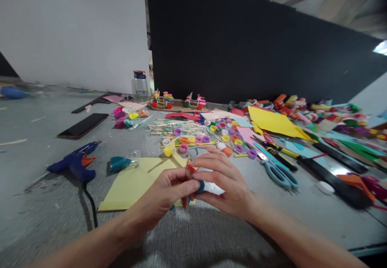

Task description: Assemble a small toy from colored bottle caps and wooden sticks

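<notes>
My left hand (169, 191) and my right hand (223, 183) meet low in the middle of the view, above a pale yellow sheet (133, 183). Both pinch one small craft piece (193, 177) made of a red part, a blue cap and a thin stick. The left fingers curl round its lower end. The right fingers press on its right side, with the upper fingers stretched out. Just beyond the hands lie several coloured bottle caps (205, 139) and a row of wooden sticks (169, 126).
A blue glue gun (75, 165) with its cord lies at the left, a dark phone (83, 124) behind it. Blue-handled scissors (279, 173), a yellow-black cutter (276, 151), yellow paper (272, 122) and piled craft scraps fill the right. Two stick models (178, 100) and a jar (140, 84) stand at the back.
</notes>
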{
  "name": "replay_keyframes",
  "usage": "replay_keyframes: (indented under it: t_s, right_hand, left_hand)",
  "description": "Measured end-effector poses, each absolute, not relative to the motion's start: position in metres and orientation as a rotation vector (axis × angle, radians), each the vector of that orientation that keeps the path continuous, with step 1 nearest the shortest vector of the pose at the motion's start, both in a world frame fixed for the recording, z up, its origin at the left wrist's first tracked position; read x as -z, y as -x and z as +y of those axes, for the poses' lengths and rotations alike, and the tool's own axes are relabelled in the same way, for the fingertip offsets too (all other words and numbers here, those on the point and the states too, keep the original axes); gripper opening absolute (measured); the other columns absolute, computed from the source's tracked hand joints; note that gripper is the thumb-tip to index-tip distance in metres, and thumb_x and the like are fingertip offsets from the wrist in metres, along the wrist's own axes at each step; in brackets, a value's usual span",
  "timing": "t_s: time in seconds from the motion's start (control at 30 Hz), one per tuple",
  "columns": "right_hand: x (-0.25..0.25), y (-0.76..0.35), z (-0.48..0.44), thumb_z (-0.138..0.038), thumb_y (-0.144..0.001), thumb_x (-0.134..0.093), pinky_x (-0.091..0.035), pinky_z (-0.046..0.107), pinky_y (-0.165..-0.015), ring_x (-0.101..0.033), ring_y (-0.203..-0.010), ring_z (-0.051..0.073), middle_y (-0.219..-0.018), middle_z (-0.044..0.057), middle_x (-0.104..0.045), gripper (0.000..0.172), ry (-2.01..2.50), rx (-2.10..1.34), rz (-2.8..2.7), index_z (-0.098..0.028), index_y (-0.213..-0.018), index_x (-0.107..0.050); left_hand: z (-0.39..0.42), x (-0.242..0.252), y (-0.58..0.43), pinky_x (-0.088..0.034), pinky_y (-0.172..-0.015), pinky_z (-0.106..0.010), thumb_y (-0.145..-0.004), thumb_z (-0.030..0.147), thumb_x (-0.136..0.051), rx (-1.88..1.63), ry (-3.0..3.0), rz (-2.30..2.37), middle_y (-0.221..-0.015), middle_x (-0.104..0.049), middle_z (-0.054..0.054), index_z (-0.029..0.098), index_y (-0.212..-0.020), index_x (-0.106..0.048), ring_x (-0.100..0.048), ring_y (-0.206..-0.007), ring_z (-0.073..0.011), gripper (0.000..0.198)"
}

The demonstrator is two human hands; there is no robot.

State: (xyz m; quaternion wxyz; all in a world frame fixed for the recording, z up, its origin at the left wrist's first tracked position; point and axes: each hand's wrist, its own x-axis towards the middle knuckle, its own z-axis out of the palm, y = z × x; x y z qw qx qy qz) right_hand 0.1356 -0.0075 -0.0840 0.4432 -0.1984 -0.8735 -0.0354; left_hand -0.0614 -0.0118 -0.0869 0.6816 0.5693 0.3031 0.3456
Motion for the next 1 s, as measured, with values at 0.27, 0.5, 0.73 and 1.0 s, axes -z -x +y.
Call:
replay_keyframes:
  t_s: [0.27,0.5,0.73,1.0]
  right_hand:
    - [0.0812,-0.137,-0.0095,-0.028,-0.086,-0.072,-0.048,0.05,-0.103,-0.064,-0.116,0.024,-0.118,0.009,-0.07,0.028,0.507,0.09,-2.164,-0.023,-0.112,-0.061]
    - [0.0791,-0.137,-0.0098,-0.028,-0.086,-0.072,-0.049,0.05,-0.102,-0.064,-0.115,0.023,-0.117,0.009,-0.07,0.029,0.509,0.083,-2.141,-0.022,-0.112,-0.061]
    - [0.0827,-0.1368,-0.0077,-0.026,-0.085,-0.073,-0.047,0.052,-0.103,-0.063,-0.116,0.024,-0.12,0.01,-0.069,0.029,0.517,0.06,-2.163,-0.02,-0.111,-0.062]
    - [0.0806,-0.1375,-0.0087,-0.019,-0.083,-0.072,-0.047,0.048,-0.103,-0.062,-0.117,0.023,-0.121,0.01,-0.068,0.031,0.525,0.045,-2.145,-0.02,-0.112,-0.061]
  left_hand:
    - [-0.012,0.086,0.0618,-0.042,-0.056,-0.024,-0.083,0.042,-0.07,-0.772,-1.245,0.66,-0.07,-0.055,0.0,0.015,-0.075,-0.066,-0.051,-0.062,-0.0118,0.028]
    - [-0.0124,0.0845,0.0623,-0.04,-0.055,-0.022,-0.088,0.038,-0.066,-0.807,-1.241,0.621,-0.067,-0.054,0.001,0.015,-0.075,-0.064,-0.049,-0.061,-0.0102,0.026]
    - [-0.0135,0.0848,0.0623,-0.038,-0.054,-0.022,-0.089,0.038,-0.065,-0.818,-1.283,0.656,-0.066,-0.053,0.002,0.015,-0.072,-0.062,-0.047,-0.058,-0.0095,0.029]
    - [-0.0121,0.0842,0.0623,-0.039,-0.055,-0.023,-0.09,0.038,-0.063,-0.808,-1.315,0.675,-0.064,-0.054,0.002,0.016,-0.074,-0.062,-0.047,-0.058,-0.0096,0.027]
